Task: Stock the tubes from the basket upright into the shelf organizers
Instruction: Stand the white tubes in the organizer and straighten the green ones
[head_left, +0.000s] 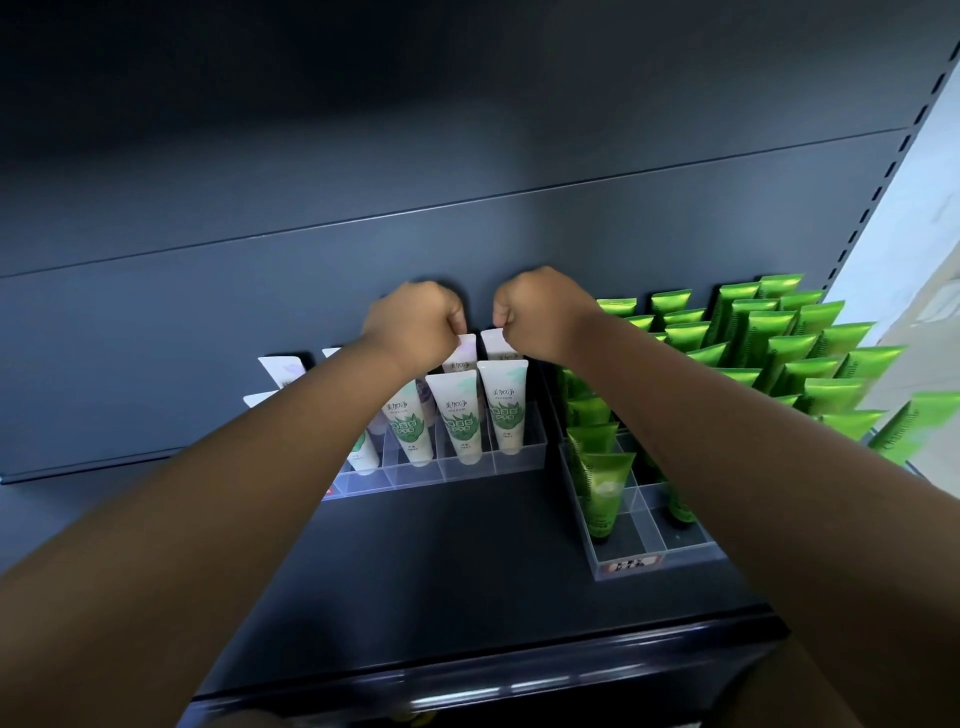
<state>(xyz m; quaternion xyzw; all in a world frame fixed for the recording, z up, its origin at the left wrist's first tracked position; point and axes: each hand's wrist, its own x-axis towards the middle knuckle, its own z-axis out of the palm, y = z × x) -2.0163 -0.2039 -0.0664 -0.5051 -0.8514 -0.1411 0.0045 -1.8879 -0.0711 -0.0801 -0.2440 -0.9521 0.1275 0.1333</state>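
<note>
Dim, shadowed shelf; wide-angle edge distortion, soft focus.

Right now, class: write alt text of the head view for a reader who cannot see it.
The left hand and right hand each pinch the top of a white tube at the back of a clear organizer on a shelf. Green tubes stand in a second organizer beside it.

Worn on the head, looking forward and down onto the dark shelf (467, 571). Close in, near the clear organizers (524, 460) standing by the back panel (208, 338).
</note>
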